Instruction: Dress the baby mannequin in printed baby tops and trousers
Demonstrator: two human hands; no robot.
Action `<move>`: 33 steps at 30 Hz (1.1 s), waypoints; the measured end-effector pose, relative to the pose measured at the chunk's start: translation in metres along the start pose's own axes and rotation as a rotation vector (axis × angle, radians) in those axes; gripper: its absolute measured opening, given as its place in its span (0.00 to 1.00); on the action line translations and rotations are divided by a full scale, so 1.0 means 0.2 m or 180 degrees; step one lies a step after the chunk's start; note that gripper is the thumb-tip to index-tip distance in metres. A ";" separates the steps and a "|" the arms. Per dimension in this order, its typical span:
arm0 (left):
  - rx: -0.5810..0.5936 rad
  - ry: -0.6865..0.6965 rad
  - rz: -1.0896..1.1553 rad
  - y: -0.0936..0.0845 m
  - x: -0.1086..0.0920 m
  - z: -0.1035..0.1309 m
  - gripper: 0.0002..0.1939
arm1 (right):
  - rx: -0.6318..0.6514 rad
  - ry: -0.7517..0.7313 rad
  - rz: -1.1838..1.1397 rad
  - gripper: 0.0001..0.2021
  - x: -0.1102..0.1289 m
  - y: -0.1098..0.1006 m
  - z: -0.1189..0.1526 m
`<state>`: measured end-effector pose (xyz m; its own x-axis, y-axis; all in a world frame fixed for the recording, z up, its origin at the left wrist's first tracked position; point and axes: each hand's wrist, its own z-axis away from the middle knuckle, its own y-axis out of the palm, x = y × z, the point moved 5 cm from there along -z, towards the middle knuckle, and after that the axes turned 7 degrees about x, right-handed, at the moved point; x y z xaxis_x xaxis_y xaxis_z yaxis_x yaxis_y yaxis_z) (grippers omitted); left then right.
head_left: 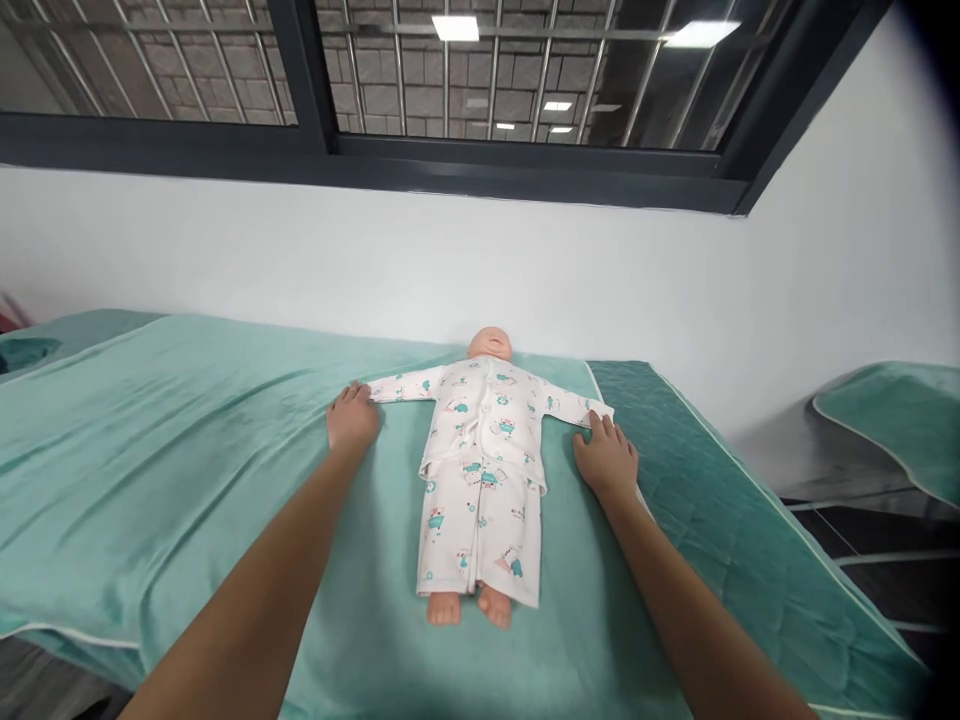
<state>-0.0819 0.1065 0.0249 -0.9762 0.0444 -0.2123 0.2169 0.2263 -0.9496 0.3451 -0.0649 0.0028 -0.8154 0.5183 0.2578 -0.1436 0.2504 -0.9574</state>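
Observation:
A baby doll [490, 343] lies on its back with its arms stretched sideways. It wears a white pyjama top [484, 412] and matching white trousers [480, 530] with small green prints; its bare feet show below the hems. My left hand [352, 415] rests at the cuff of the sleeve on the left, fingers laid over the bedding and touching the cloth. On the other side, my right hand [607, 455] has its fingers spread, the fingertips touching the other cuff. The doll's hands are hidden.
Under the doll is a green sheet [225, 450] with creases to the left. A darker quilted mattress cover [720, 560] shows at the right. Behind stand a white wall [300, 250] and a dark-framed window [525, 170]. Another green-covered piece [900, 420] sits at far right.

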 end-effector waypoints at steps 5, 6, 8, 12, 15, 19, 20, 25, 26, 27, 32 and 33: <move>-0.0039 -0.0023 0.0007 0.00 -0.01 0.00 0.25 | -0.0019 -0.0010 -0.0011 0.30 -0.01 0.00 -0.01; -0.0053 -0.0029 0.0009 0.00 -0.01 0.00 0.25 | -0.0029 -0.0012 -0.0025 0.30 -0.01 0.00 -0.01; -0.0070 -0.0037 0.0011 0.00 -0.01 0.00 0.25 | -0.0048 -0.0007 -0.0062 0.30 -0.01 0.00 -0.01; -0.0098 -0.0050 0.0008 0.00 -0.01 0.00 0.25 | -0.0036 -0.0012 -0.0162 0.30 -0.01 0.00 -0.01; -0.0100 -0.0050 0.0009 -0.01 -0.02 0.01 0.25 | -0.0009 -0.0011 -0.0227 0.30 -0.02 0.00 -0.01; -0.0092 -0.0070 0.0014 -0.02 -0.03 0.01 0.25 | -0.0224 -0.0085 -0.0425 0.29 -0.03 -0.03 0.01; -0.0097 -0.0076 0.0015 -0.02 -0.03 0.01 0.25 | -0.0387 -0.0216 -0.0568 0.27 -0.02 -0.05 0.03; -0.0119 -0.0062 0.0007 -0.03 -0.04 0.03 0.25 | -0.0883 -0.1481 -0.1700 0.14 0.25 -0.22 0.18; -0.0115 -0.0065 0.0011 -0.03 -0.04 0.03 0.25 | -0.0782 -0.1838 -0.1860 0.11 0.34 -0.26 0.22; -0.0108 -0.0067 0.0016 -0.03 -0.04 0.03 0.24 | -0.0603 -0.2249 -0.1947 0.08 0.44 -0.29 0.27; -0.0148 -0.0092 0.0054 -0.03 -0.03 0.03 0.23 | 0.0215 -0.3854 -0.1106 0.05 0.79 -0.38 0.41; -0.0149 -0.0115 0.0062 -0.03 -0.03 0.03 0.23 | 0.0242 -0.3922 -0.0949 0.05 0.81 -0.37 0.42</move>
<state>-0.0772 0.0989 0.0298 -0.9707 0.0144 -0.2397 0.2345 0.2709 -0.9336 0.1769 -0.0681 0.1048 -0.7197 -0.6612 0.2119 -0.4092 0.1573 -0.8988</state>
